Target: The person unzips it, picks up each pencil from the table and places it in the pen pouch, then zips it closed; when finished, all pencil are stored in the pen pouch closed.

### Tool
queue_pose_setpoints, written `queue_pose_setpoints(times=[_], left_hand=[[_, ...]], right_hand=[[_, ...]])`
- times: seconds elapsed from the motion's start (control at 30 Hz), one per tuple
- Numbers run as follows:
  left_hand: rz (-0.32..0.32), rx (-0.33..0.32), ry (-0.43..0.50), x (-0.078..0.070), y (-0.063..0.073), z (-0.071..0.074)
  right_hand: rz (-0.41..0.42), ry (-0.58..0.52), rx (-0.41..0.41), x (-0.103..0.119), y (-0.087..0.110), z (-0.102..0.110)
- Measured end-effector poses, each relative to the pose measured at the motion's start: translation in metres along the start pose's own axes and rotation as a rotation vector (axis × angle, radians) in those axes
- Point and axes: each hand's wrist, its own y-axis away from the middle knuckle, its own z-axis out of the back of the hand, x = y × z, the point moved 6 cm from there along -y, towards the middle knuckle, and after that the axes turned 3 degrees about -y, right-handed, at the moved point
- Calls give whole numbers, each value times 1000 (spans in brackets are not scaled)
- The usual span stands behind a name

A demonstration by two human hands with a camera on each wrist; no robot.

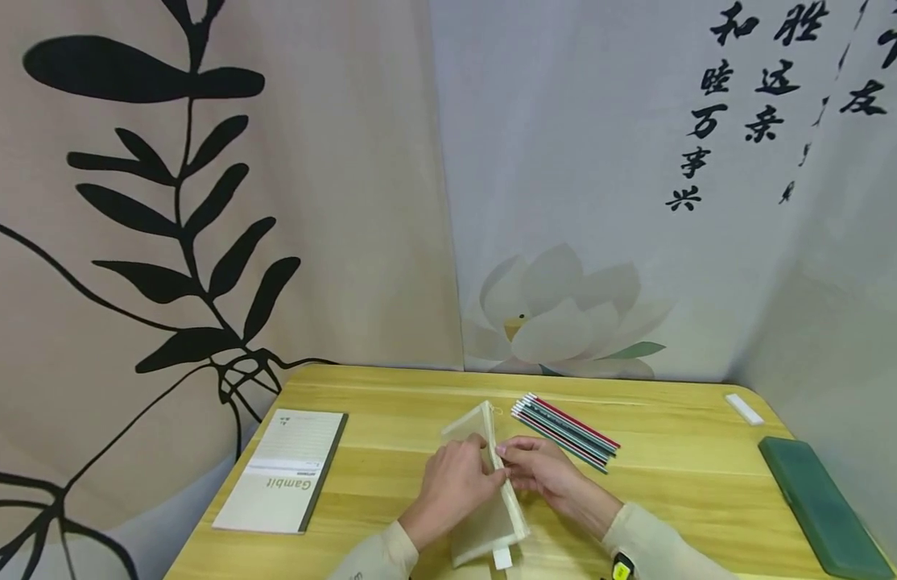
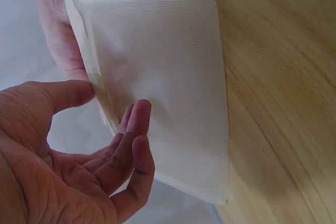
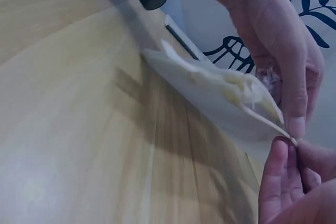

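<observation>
In the head view, we see the pouch [image 1: 492, 524] between left hand [image 1: 452, 479] and right hand [image 1: 553, 475], left of the pencils [image 1: 564, 431]. In the left wrist view, thumb and curled fingers seem to grip its edge. In the right wrist view, we see fingertips pinching it; uneven pulling could buckle it.

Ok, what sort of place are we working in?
Probably a study or writing corner, perhaps at home: a wooden table holding a bundle of pencils and a Gambit notepad, against a printed backdrop.
</observation>
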Motion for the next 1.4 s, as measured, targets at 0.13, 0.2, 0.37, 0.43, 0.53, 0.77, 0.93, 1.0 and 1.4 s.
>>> queue_pose_setpoints(times=[0.13, 0.2, 0.37, 0.43, 0.53, 0.77, 0.93, 1.0, 1.4], left_hand=[[-14, 27, 74, 4, -3, -1], [-6, 49, 148, 8, -5, -1], [77, 119, 383, 20, -9, 3], [115, 141, 471, 26, -9, 5], [167, 170, 581, 34, -9, 8], [204, 254, 668, 48, -10, 22], [143, 343, 559, 49, -9, 32], [106, 369, 485, 47, -9, 35], [-19, 451, 169, 28, -20, 28]], right_hand=[[19, 52, 1, 1, -1, 1], [39, 82, 1, 3, -2, 3], [86, 144, 12, 7, -5, 7], [96, 166, 24, 8, -7, 9], [107, 200, 36, 9, -9, 11], [141, 308, 36, 10, -11, 15], [178, 380, 33, 12, -10, 16], [194, 398, 36, 13, -9, 15], [319, 537, 77, 23, -1, 2]])
